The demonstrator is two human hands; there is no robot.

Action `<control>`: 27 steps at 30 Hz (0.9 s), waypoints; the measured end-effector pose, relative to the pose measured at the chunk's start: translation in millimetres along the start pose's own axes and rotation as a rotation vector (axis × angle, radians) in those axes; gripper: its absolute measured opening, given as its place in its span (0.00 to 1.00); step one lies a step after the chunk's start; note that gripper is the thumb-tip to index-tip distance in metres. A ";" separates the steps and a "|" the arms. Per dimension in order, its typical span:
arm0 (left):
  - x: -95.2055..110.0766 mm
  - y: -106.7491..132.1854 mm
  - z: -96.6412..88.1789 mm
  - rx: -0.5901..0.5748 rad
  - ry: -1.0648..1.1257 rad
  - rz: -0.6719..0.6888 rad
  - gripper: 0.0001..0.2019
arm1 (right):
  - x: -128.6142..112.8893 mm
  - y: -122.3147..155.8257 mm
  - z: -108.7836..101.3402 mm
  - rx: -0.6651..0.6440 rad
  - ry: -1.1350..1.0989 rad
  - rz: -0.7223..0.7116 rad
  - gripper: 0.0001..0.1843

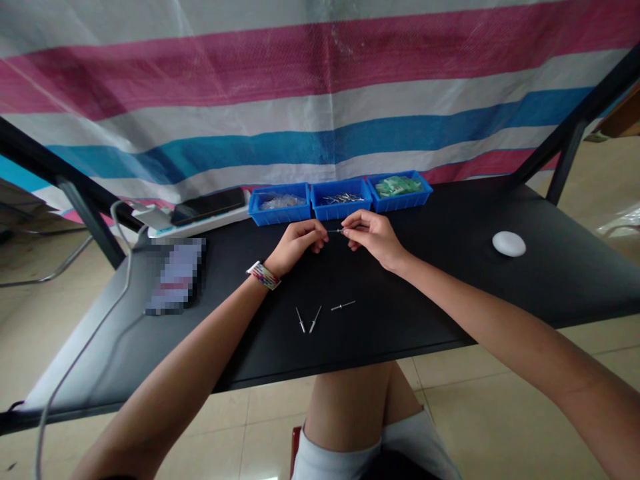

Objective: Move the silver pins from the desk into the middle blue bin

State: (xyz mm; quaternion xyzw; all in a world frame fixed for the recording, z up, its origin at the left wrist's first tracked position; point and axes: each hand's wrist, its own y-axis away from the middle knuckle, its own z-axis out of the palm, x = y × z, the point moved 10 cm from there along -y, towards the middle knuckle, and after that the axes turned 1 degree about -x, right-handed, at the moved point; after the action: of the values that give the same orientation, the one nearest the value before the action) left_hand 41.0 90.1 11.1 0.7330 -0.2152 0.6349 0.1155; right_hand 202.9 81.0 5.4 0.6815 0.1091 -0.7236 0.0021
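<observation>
A blind rivet [336, 231] is stretched level between my two hands, just in front of the blue bins. My left hand [299, 243] has its fingers closed at the thin pin end, with a woven bracelet on the wrist. At the other end, the thumb and forefinger of my right hand [373, 237] pinch the rivet. Nearer the table's front edge lie three more blind rivets: two in a V shape, one rivet [301, 320] and another [315, 319], and a third rivet [343, 306] off to their right.
Three blue bins stand at the back: a left bin [280, 214] with clear plastic bags, a middle bin [342, 211] with rivets, a right bin [404, 201] with green packets. A power strip [200, 223], black phone [209, 206], blurred phone [176, 277] and white mouse [509, 244] lie around.
</observation>
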 end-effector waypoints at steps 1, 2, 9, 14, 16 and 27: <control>-0.5 -0.2 0.4 0.000 0.000 -0.010 0.13 | -1.9 -0.1 -0.9 0.006 0.017 -0.020 0.13; -0.8 -0.5 0.6 0.001 0.000 -0.016 0.14 | -3.6 -0.2 -1.5 0.008 0.032 -0.040 0.13; -2.5 -1.1 0.8 0.002 -0.020 -0.021 0.16 | -8.0 -0.1 -0.2 -0.007 0.081 -0.096 0.12; 1.5 -0.4 0.5 -0.004 -0.045 0.018 0.14 | 1.5 -0.7 2.0 -0.038 0.057 0.014 0.13; 3.0 -0.2 0.5 -0.004 -0.049 0.026 0.14 | 4.2 -1.1 2.6 -0.051 0.033 0.042 0.12; -0.2 -0.9 0.6 -0.006 -0.017 0.010 0.14 | 3.8 -1.1 0.1 -0.019 0.005 0.012 0.11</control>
State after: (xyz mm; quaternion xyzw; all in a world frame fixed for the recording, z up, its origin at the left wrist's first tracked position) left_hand 41.9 90.6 11.0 0.7370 -0.2216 0.6285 0.1128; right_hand 202.4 82.6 1.8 0.6840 0.1116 -0.7208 0.0127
